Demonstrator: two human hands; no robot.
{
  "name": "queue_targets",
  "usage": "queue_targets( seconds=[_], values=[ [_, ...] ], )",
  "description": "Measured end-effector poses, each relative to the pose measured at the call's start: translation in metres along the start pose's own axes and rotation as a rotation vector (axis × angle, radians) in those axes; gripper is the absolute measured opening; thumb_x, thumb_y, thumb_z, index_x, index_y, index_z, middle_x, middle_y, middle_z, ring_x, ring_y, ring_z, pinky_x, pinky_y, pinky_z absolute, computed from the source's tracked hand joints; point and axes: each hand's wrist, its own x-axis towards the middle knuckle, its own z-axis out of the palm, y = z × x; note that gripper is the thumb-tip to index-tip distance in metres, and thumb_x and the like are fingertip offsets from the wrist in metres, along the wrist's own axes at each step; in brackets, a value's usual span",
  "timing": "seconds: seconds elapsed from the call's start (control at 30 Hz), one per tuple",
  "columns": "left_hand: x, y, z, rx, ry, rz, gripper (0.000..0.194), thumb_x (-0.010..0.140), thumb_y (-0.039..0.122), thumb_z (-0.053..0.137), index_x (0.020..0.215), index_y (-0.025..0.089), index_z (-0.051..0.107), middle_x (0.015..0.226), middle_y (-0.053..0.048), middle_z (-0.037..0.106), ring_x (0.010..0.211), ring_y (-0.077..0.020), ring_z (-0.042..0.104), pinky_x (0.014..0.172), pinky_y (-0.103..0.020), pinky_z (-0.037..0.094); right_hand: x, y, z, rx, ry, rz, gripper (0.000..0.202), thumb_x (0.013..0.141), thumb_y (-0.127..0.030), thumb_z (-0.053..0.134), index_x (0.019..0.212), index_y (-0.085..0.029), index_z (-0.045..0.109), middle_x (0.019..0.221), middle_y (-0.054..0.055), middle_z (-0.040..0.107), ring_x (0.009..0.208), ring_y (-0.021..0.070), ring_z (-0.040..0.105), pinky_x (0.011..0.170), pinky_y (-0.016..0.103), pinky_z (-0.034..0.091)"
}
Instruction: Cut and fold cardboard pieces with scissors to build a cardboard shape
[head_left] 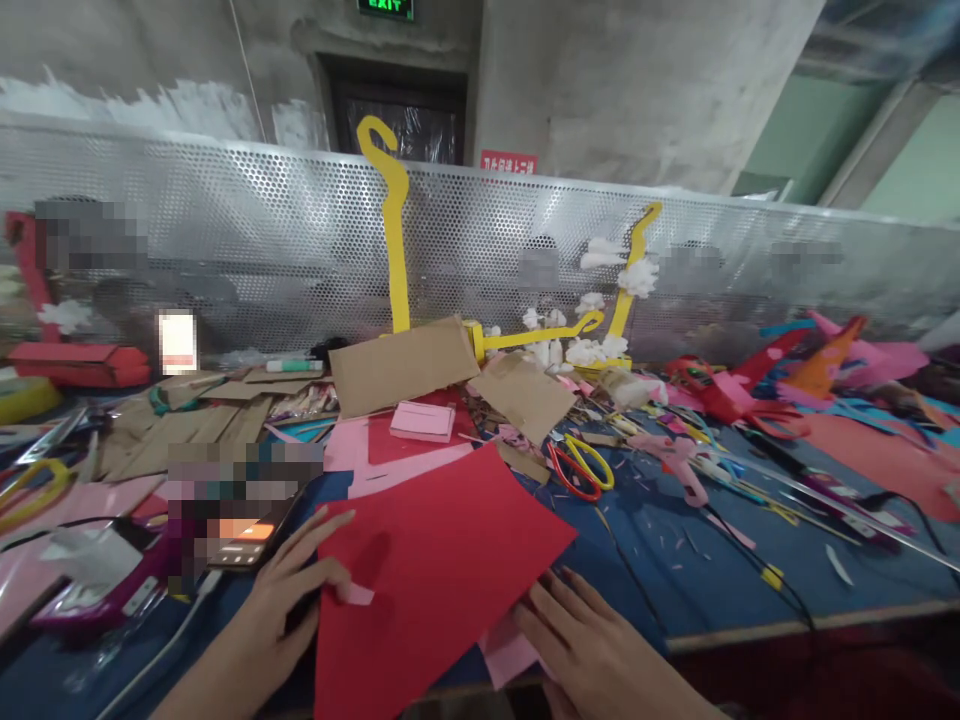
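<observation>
A large sheet of red paper (435, 590) lies slanted in front of me, its near end dropping out of the picture. My left hand (300, 580) grips its left edge, fingers bent over onto the red surface. At the tip of one of those fingers sits a small pink paper slip (361, 594). Along the lower right edge my right hand (574, 630) is closed, its fingertips against the sheet and its thumb mostly hidden. Beneath that hand, a piece of pink paper (506, 652) sticks out from under the red sheet.
Red-and-yellow scissors (581, 468) and a pink glue gun (679, 465) with a cord lie to the right. Behind the sheet are cardboard pieces (405, 365) and a pink paper stack (422, 421). A phone (251, 535) with a white cable lies left. A perforated metal panel (300, 240) runs behind.
</observation>
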Motion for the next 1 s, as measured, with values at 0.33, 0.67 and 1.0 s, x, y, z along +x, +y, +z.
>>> queue_targets(
  seconds=[0.33, 0.67, 1.0],
  values=[
    [0.018, 0.015, -0.006, -0.428, -0.071, -0.164, 0.015, 0.09, 0.017, 0.042, 0.089, 0.025, 0.055, 0.124, -0.008, 0.071, 0.121, -0.0228, 0.064, 0.104, -0.043, 0.05, 0.006, 0.045, -0.03, -0.078, -0.026, 0.042, 0.047, 0.075, -0.006, 0.054, 0.116, -0.027, 0.067, 0.135, 0.008, 0.064, 0.129, 0.0303, 0.055, 0.115, 0.055, 0.035],
    [0.017, 0.017, 0.006, -0.295, -0.085, -0.129, 0.032, 0.09, 0.013, 0.043, 0.111, 0.027, 0.062, 0.13, -0.005, 0.069, 0.124, -0.0209, 0.062, 0.107, -0.04, 0.049, -0.038, 0.068, -0.031, -0.057, 0.066, 0.265, 0.075, 0.087, -0.036, 0.061, 0.156, -0.024, 0.031, 0.154, 0.014, 0.044, 0.137, 0.0354, 0.048, 0.107, 0.055, 0.047],
    [0.009, 0.022, 0.02, -0.123, -0.089, 0.069, 0.058, 0.087, 0.006, 0.045, 0.138, 0.031, 0.058, 0.145, -0.001, 0.057, 0.133, -0.0187, 0.054, 0.111, -0.036, 0.045, 0.047, -0.041, -0.009, 0.219, 0.033, -0.046, 0.06, 0.095, -0.046, 0.055, 0.148, -0.021, 0.043, 0.149, 0.011, 0.052, 0.135, 0.0292, 0.05, 0.115, 0.045, 0.037]
  ],
)
